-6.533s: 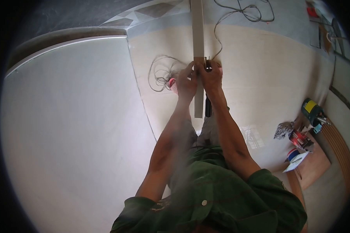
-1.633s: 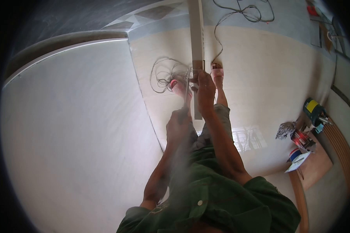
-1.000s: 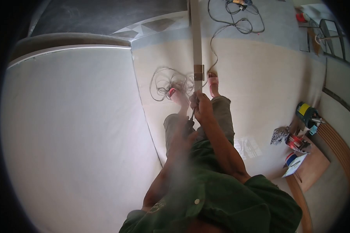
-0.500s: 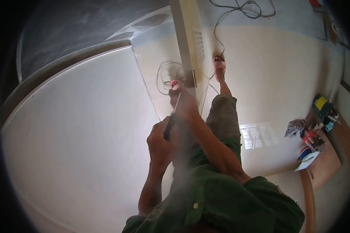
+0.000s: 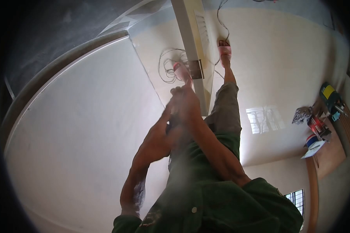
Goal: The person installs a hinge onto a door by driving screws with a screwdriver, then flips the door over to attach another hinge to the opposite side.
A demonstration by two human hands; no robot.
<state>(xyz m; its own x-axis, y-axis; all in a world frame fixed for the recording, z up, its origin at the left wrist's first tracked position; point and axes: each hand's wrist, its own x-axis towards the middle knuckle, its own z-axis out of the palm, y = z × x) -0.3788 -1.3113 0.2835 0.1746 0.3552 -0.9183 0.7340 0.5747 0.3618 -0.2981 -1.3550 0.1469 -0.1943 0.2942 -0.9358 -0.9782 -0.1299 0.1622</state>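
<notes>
My left hand [image 5: 157, 141] is closed around the dark handle of a screwdriver [image 5: 168, 127], most of which is now hidden between the hands. Just above it and to the right, my right hand [image 5: 186, 103] has its fingers curled together. What those fingers pinch is hidden and blurred. Both hands nearly touch, held in front of my body on the left side of a cream door [image 5: 192, 35] seen edge-on. A dark metal latch plate [image 5: 196, 70] is set in the door's edge, a short way above my right hand.
My feet, in pink slippers [image 5: 224, 49], stand on either side of the door. Looped grey cable [image 5: 163, 64] lies by one foot. A white panel [image 5: 81, 112] fills the left. At right, a green power tool [image 5: 330, 95] and a red box [image 5: 317, 125] sit by a wooden board [image 5: 330, 155].
My left hand has moved up toward my right hand, and the screwdriver's shaft no longer shows. The view has shifted slightly, with the latch plate now more visible.
</notes>
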